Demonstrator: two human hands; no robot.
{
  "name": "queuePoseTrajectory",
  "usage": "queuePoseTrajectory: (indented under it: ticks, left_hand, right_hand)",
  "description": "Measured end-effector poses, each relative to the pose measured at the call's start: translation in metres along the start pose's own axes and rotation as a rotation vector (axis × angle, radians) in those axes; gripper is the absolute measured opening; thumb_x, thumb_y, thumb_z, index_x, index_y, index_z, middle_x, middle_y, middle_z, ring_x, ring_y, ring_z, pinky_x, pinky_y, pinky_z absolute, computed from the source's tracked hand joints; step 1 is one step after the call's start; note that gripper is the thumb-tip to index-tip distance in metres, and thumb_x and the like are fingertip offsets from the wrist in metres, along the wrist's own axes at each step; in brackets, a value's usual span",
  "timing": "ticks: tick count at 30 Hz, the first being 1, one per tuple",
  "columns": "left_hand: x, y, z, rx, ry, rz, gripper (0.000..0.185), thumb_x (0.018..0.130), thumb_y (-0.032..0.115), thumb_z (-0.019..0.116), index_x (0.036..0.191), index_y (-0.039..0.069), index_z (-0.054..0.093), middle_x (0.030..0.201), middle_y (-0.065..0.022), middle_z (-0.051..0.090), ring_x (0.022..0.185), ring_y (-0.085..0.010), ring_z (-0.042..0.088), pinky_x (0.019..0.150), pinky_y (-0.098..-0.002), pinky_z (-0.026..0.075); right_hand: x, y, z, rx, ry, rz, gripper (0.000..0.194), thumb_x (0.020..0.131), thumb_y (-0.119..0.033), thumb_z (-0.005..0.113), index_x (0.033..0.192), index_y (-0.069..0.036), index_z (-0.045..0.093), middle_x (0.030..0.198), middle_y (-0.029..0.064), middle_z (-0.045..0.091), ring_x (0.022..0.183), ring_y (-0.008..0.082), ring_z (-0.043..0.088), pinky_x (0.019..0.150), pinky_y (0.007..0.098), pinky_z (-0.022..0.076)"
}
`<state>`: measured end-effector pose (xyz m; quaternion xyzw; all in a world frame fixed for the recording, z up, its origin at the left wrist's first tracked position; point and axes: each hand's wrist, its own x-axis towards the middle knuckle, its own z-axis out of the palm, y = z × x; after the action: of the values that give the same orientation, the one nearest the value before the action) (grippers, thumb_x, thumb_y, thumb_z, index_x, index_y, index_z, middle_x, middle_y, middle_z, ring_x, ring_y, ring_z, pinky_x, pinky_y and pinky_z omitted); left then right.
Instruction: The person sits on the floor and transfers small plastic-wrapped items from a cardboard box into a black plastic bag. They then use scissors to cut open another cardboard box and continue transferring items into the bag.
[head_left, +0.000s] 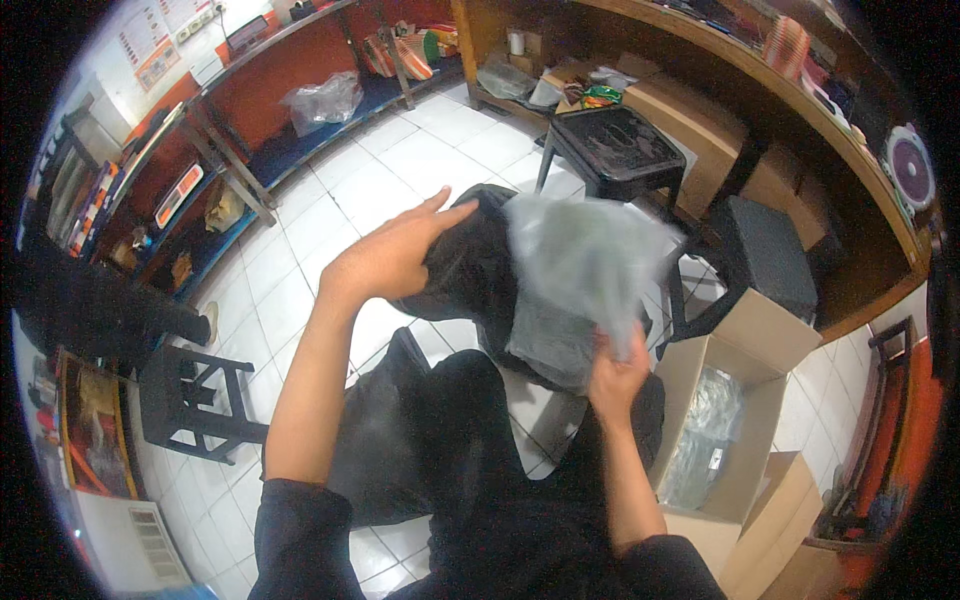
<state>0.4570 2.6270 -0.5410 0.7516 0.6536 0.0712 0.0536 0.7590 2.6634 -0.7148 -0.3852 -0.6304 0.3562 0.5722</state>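
My right hand (621, 367) grips the lower right edge of a clear plastic bag (592, 247), which is blurred. Something grey and flat, like folded cloth, shows through the lower part of the bag. My left hand (390, 251) is at the left side of a bundle of black fabric (476, 259), its upper fingers spread along the top edge. Whether it grips the fabric cannot be seen. The black bundle lies behind and beside the bag, above my knees. To the right of my right hand stands an open cardboard box (739, 427) with plastic-wrapped packets (705, 435) inside.
Black stools stand ahead (622, 146), at right (769, 251) and at left (195, 397). A wooden shelf unit (832, 142) holding cardboard boxes (682, 120) curves along the far right. Blue-topped shelving (315, 146) runs along the left. White tiles (405, 154) cover the floor.
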Motion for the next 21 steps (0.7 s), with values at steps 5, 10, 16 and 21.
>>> queuePoseTrajectory:
  ticks: [5,10,16,21]
  left_hand:
    - [0.008,-0.013,0.018,-0.098,0.050,-0.194,0.068,0.080,-0.009,0.059,0.145,0.010,0.058,0.135,-0.0233,0.063,0.132,-0.0404,0.055,0.110,-0.0482,0.046]
    - [0.003,-0.005,0.025,-0.160,0.039,-0.122,0.067,0.080,-0.002,0.066,0.145,0.004,0.056,0.135,-0.0233,0.063,0.128,-0.0402,0.059,0.111,-0.0460,0.046]
    - [-0.027,-0.017,-0.005,-0.197,-0.225,-0.072,0.098,0.077,0.002,0.068,0.164,-0.001,0.023,0.146,-0.0339,0.054,0.138,-0.0394,0.054,0.120,-0.0414,0.040]
    - [-0.035,-0.019,-0.003,-0.384,-0.205,0.057,0.100,0.080,0.003,0.068,0.166,0.001,0.016,0.161,-0.0309,0.037,0.149,-0.0362,0.043,0.125,-0.0376,0.031]
  right_hand:
    - [-0.015,-0.006,0.011,0.377,0.323,-0.022,0.019,0.101,-0.001,0.064,0.119,0.003,0.066,0.116,0.0071,0.070,0.107,0.0168,0.064,0.093,0.0321,0.0508]
    - [-0.009,0.051,0.053,0.091,0.143,-0.248,0.032,0.091,-0.001,0.066,0.123,0.003,0.064,0.113,0.0113,0.068,0.106,0.0265,0.065,0.093,0.0391,0.0531]
    - [-0.002,0.109,0.035,-0.234,-0.344,-0.438,0.063,0.067,0.007,0.069,0.129,-0.005,0.065,0.099,0.0186,0.057,0.092,0.0404,0.059,0.079,0.0478,0.0490]
    - [-0.005,0.127,-0.023,-0.493,-0.471,-0.318,0.069,0.066,0.008,0.069,0.133,-0.006,0.065,0.102,0.0193,0.058,0.096,0.0415,0.061,0.089,0.0456,0.0492]
